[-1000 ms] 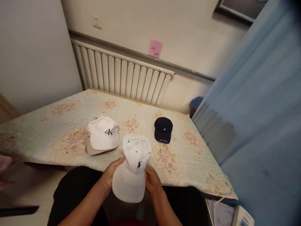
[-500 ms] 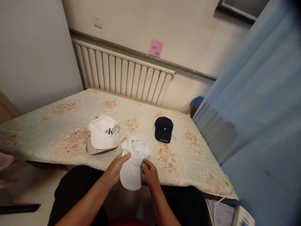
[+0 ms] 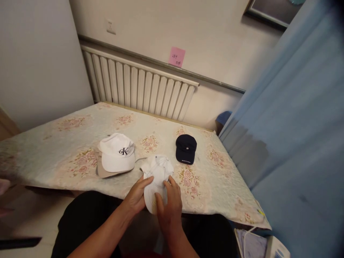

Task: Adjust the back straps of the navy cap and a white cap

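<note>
A white baseball cap (image 3: pixel 158 174) is between my two hands at the front edge of the bed, its brim pointing down towards me. My left hand (image 3: pixel 138 193) grips the left side of the brim, thumb on top. On the right, my right hand (image 3: pixel 170 200) grasps the cap where crown and brim meet, its thumb over the brim and its fingers at the crown. To the left lies another white cap (image 3: pixel 116 156) with black letters, on top of a beige cap (image 3: pixel 103 172). A black cap (image 3: pixel 186 148) rests to the right.
A flowered cover (image 3: pixel 150 125) spreads over the bed. Behind it are a radiator (image 3: pixel 134 84) and a wall with a pink note (image 3: pixel 176 56). A blue curtain (image 3: pixel 282 118) hangs at the right, above a box (image 3: pixel 276 247).
My right hand has moved from the cap's side edge up over its front and brim. The white cap has shifted slightly right and turned a little.
</note>
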